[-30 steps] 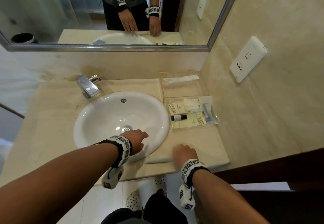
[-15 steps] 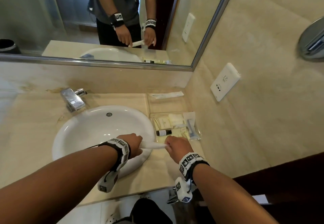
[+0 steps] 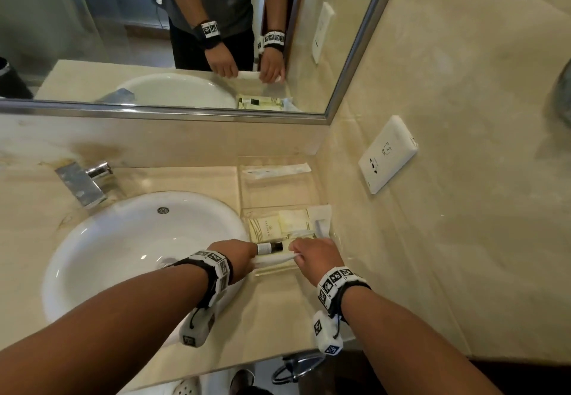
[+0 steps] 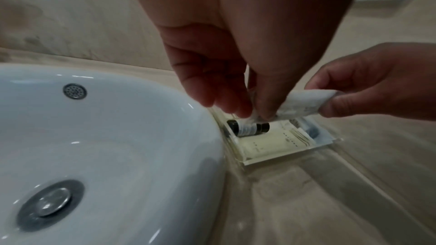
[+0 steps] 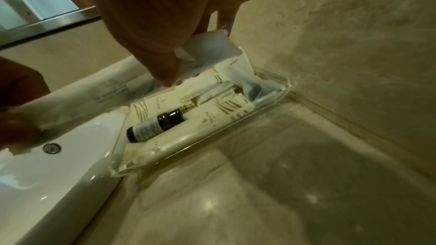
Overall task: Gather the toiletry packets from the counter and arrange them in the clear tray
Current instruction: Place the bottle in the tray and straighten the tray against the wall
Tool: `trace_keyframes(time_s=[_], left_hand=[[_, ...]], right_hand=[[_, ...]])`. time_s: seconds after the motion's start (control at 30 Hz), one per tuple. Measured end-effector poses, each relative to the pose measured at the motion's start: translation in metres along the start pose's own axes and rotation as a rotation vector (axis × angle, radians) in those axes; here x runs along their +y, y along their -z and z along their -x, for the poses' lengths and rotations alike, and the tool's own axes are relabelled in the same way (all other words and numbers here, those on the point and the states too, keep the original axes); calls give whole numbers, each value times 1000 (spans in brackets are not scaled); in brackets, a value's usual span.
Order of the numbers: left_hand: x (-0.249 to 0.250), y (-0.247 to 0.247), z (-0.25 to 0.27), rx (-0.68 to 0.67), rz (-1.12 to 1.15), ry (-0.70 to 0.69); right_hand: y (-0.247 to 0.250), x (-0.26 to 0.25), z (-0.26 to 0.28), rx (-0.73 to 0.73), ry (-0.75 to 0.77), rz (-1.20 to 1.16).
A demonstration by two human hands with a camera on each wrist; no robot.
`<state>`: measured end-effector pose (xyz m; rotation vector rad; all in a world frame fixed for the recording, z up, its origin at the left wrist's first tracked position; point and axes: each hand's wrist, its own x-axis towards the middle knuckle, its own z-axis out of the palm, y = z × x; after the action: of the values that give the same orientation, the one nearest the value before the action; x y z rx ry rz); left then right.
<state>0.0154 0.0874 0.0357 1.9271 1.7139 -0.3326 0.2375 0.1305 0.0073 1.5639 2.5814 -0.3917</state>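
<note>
A beige marble bench (image 3: 278, 308) runs under a framed mirror (image 3: 197, 110), with a white round basin (image 3: 123, 240) set into it and a chrome tap (image 3: 83, 183) behind the basin. To the right of the basin, against the side wall, a clear tray (image 5: 271, 100) sits on the bench; it holds cream packets (image 5: 212, 120), a small dark bottle (image 5: 153, 124) lying on its side, and a crumpled white wrapper at its far right end. Both forearms reach forward and down, wrists banded with marker-printed straps, hands level with each other above the near part of the tray. The left hand (image 3: 234, 255) pinches one end of a long white packet (image 4: 304, 103) between thumb and curled fingers (image 4: 226, 100), just over the bottle. The right hand (image 3: 318, 255) pinches the other end, its fingers (image 4: 342, 107) curled round the paper. The packet spans the gap between the two hands, held clear above the tray's contents. Behind the tray, another long white packet (image 3: 276, 169) lies on the bench by the back wall. A white wall socket (image 3: 387, 153) is mounted on the side wall.
</note>
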Motion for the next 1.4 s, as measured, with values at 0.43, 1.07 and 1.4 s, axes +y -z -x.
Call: trace_keyframes(time_s=[0.43, 1.07, 1.4], left_hand=[[9, -34, -63, -32, 31, 88], [13, -50, -80, -25, -29, -7], [4, -37, -78, -59, 51, -32]], right_hand=[[-27, 32, -43, -159, -37, 150], [-45, 41, -42, -148, -306, -112], [-28, 43, -46, -111, -254, -86]])
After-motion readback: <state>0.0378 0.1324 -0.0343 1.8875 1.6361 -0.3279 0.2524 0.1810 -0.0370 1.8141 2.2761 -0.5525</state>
